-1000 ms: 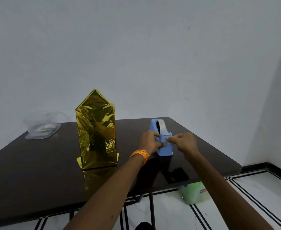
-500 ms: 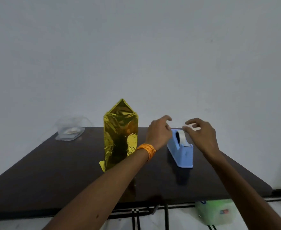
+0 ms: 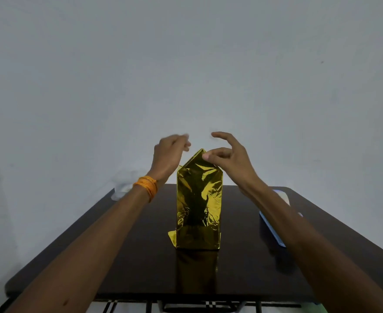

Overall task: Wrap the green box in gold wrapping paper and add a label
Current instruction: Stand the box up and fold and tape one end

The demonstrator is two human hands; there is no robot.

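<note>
Tabletop (image 3: 145,267), dark and glossy, mirrors gold-wrapped box (image 3: 199,204) before pale wall (image 3: 186,64).

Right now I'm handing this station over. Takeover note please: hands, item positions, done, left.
Hands: left grip is raised beside the peak of the gold-wrapped box; it is blurred, so its hold is unclear. The right grip is at the peak, fingers loosely curled, with nothing seen in it.
Positions: the box stands upright mid-table. The blue tape dispenser is to its right, partly behind the forearm.
Done: paper covers the sides, top folded to a point.
Left: probably tape the top, tidy the bottom flap, add the label (none visible).
</note>
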